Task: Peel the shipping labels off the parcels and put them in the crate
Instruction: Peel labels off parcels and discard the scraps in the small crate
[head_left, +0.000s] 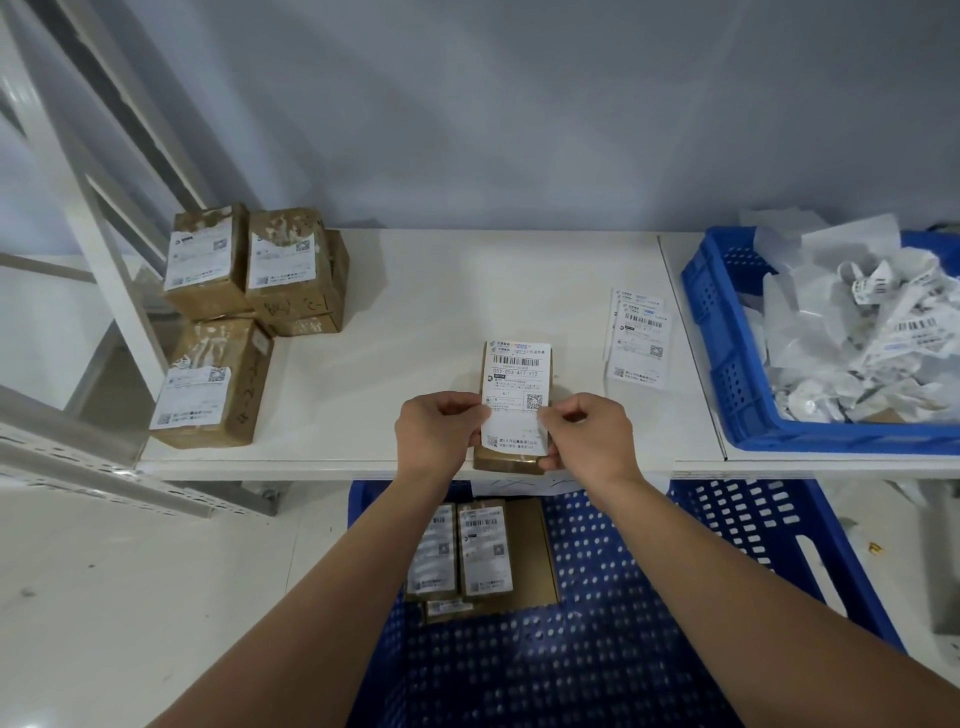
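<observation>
One parcel (506, 462), at the counter's (441, 312) front edge, long axis running away from the person; its label (514, 384) pinched near the close end, left hand (431, 436) on the left edge, right hand (587, 436) on the right, both equally near.

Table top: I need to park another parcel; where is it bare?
Bare: the table between the stacked boxes at left and the loose labels at right, behind the held parcel. Crowded: the left corner and the label-filled blue crate.

A white table (441, 291) stands against a grey-blue wall (519, 104) over a pale tiled floor (130, 597).
</observation>
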